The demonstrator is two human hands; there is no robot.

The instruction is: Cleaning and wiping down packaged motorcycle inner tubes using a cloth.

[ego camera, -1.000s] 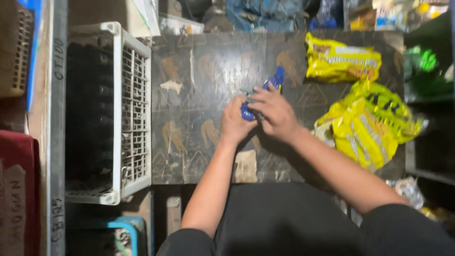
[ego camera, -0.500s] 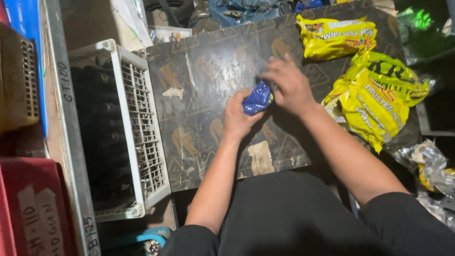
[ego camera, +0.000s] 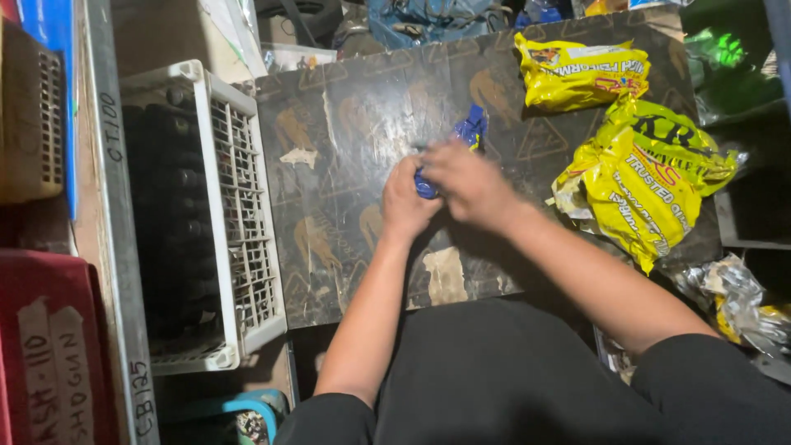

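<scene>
holding a small blue packet (ego camera: 470,132) together, the left hand (ego camera: 408,202) and the right hand (ego camera: 470,185) meet in the middle of a dark worn board (ego camera: 346,124) that the person uses as a table. both hands are closed on the packet, the left on its low end and the right on its middle, so only its top end sticks out past the fingers. the right hand is a bit blurry, so i cannot tell just how its fingers sit. i think the work on this packet is only half done, since it is in the hands and not put down anywhere. to the right lie two big yellow bags (ego camera: 643,181), one higher up and one lower and crumpled, near the right arm but not touching the hands. to the left stands a white plastic crate (ego camera: 247,239) full of dark bottles (ego camera: 169,206), well apart from the hands. there is no other blue packet lying on the board, so i cannot tell how many are done or left.
</scene>
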